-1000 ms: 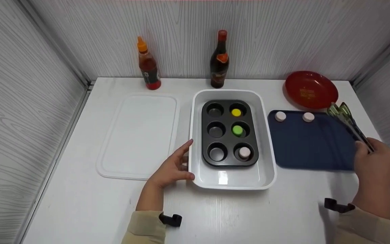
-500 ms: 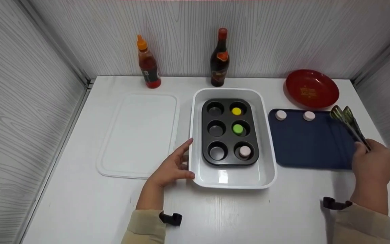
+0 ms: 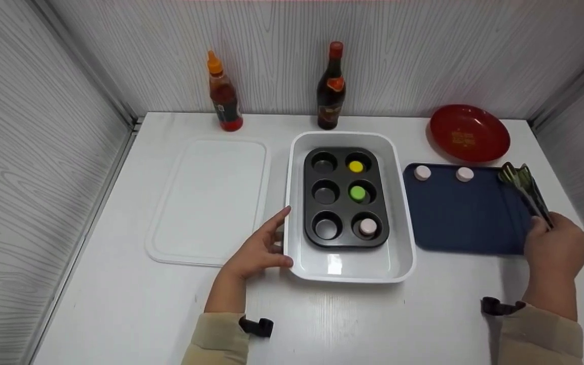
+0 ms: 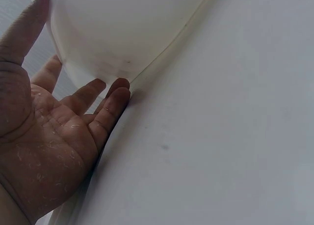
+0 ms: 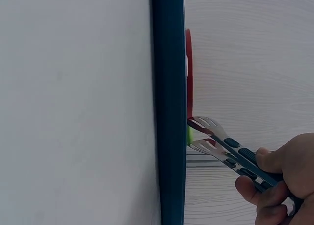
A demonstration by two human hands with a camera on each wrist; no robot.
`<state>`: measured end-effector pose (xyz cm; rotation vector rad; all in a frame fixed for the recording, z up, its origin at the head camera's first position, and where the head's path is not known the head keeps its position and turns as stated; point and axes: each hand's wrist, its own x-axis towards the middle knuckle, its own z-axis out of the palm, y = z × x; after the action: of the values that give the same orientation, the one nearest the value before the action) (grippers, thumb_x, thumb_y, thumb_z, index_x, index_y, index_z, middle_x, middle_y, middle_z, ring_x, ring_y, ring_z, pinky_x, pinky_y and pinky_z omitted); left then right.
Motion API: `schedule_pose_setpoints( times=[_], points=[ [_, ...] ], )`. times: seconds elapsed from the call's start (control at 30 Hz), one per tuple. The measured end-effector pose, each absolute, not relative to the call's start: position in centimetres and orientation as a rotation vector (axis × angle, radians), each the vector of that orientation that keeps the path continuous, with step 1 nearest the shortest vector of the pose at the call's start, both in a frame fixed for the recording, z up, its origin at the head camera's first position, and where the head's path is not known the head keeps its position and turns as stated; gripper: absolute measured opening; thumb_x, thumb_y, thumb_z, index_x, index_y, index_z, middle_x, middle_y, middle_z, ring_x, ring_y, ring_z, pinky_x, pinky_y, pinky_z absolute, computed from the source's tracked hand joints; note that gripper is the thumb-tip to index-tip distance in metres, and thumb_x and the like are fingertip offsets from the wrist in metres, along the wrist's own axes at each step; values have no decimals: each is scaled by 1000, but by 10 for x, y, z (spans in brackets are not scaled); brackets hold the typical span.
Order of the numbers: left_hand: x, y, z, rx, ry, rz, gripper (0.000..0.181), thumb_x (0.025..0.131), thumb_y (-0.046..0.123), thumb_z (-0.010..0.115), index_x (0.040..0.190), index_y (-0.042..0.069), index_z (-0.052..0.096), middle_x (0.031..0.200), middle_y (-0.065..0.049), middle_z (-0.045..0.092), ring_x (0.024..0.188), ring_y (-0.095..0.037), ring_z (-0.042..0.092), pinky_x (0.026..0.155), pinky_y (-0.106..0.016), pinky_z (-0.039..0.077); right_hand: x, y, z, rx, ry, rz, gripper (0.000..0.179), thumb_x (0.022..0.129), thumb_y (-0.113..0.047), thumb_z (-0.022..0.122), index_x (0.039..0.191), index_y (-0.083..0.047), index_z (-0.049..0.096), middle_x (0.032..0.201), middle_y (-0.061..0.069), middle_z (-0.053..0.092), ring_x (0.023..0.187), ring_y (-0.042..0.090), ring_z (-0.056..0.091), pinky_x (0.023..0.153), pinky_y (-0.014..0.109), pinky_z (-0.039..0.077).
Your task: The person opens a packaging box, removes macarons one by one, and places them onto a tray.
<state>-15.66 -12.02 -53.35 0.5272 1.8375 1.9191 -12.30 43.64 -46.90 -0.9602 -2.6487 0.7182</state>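
My right hand (image 3: 558,246) grips a pair of tongs (image 3: 538,203), its thumb and fingers curled round the handles. The slotted tips are spread slightly over the far right corner of the navy tray (image 3: 469,218). In the right wrist view, a small bright green thing (image 5: 190,136) shows by the tips, partly hidden by the tray's edge. With fingers spread, my left hand (image 3: 256,253) rests against the left side of the white basin (image 3: 312,268). Inside the basin lies a dark muffin tin (image 3: 342,203). Its right-hand cups hold yellow (image 3: 356,166), green (image 3: 357,193) and pale pink discs (image 3: 368,226).
Two pale pink discs (image 3: 443,173) lie along the tray's far edge. Behind the tray is a red plate (image 3: 469,133). A sauce bottle (image 3: 226,101) and a dark bottle (image 3: 330,96) stand by the back wall. A white board (image 3: 208,203) lies at left.
My right hand has shifted slightly left, and the tongs' tips have moved down over the tray's far right corner. My left hand has stayed at the basin.
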Motion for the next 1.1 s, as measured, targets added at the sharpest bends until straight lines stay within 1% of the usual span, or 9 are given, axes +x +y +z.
schedule_pose_setpoints(
  times=[0.23,0.5,0.63,0.7,0.8,0.9,0.97,1.03,1.1],
  points=[
    [-156,-120,-532,539,1797,1956,124,74,12,99,170,12,20,171,-21,27,129,-44,59,97,-45,58,-126,436,-470,-913,-2646,680,49,113,-20,44,145,15,52,140,40,55,131,60,50,112,65,40],
    [-156,-119,-532,536,1804,1951,122,75,8,97,170,13,21,170,-22,27,130,-44,59,98,-45,58,-123,434,-464,-938,-2588,734,51,112,-21,45,150,13,49,145,38,53,134,58,50,115,63,38],
    [-157,-119,-533,545,1800,1952,121,76,5,96,170,13,21,170,-23,27,130,-44,59,98,-45,58,-122,430,-458,-1002,-2498,814,53,111,-26,45,154,6,49,148,33,54,136,50,54,114,58,43],
    [-157,-119,-534,549,1804,1950,120,76,4,95,170,13,21,170,-23,27,130,-44,58,98,-44,58,-122,427,-454,-1041,-2461,845,54,109,-29,47,154,1,51,147,28,57,130,41,60,109,48,50],
    [-157,-120,-534,555,1809,1944,120,76,4,95,170,13,21,170,-23,26,130,-44,58,97,-43,58,-121,422,-447,-1035,-2404,870,53,106,-31,53,149,-2,60,136,22,68,98,16,67,88,24,53],
    [-157,-120,-533,561,1810,1941,121,77,6,96,171,12,19,171,-22,25,131,-44,58,97,-43,58,-119,417,-440,-991,-2351,935,50,102,-33,59,142,-3,67,99,0,74,74,-3,51,71,13,41],
    [-157,-120,-533,564,1807,1940,122,77,7,96,171,12,18,171,-22,25,132,-44,57,97,-43,58,-118,413,-434,-959,-2319,999,50,101,-33,65,140,-2,68,83,-17,63,69,-6,48,67,11,40],
    [-157,-120,-532,562,1807,1942,122,77,8,96,171,11,19,171,-22,25,132,-44,57,98,-43,58,-116,409,-429,-939,-2273,1076,51,98,-31,72,139,-1,69,76,-29,51,68,-6,50,65,9,42],
    [-157,-120,-532,553,1819,1939,122,76,8,97,170,12,20,171,-20,27,133,-43,56,99,-44,57,-114,403,-425,-908,-2241,1123,51,96,-29,77,137,1,69,77,-29,53,68,-6,53,64,7,42]
  ],
)
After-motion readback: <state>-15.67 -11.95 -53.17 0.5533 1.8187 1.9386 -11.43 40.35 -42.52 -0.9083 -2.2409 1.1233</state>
